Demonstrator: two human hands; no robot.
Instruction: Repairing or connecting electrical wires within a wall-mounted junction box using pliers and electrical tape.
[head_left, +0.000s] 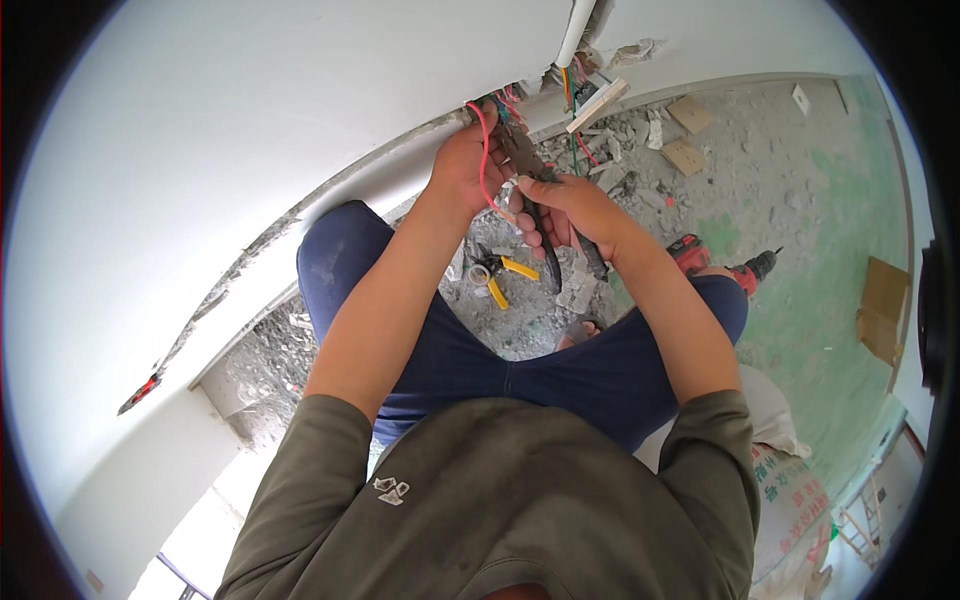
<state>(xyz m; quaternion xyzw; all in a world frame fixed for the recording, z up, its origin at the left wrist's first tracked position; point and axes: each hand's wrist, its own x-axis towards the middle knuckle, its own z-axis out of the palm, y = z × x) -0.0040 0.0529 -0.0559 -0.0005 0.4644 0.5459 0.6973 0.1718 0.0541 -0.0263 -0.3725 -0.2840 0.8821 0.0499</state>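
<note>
My left hand (466, 168) is closed at the wall opening, its fingers curled round wires; the exact grip is partly hidden. A red wire (484, 160) loops out of the opening and down across this hand, its end hanging below the fingers. My right hand (572, 212) grips pliers (541, 238) with black handles, the metal head pointing up toward the opening beside my left fingers. Whether the jaws bite on anything I cannot make out. More coloured wires (508, 97) bunch in the opening.
A pale switch plate (598, 106) hangs on wires at the wall. Rubble covers the floor below, with yellow-handled wire strippers (519, 268) and a tape roll (479, 274) between my knees. Beige plates (684, 157) lie farther off. A red drill (748, 275) is by my right knee, cardboard (882, 310) beyond.
</note>
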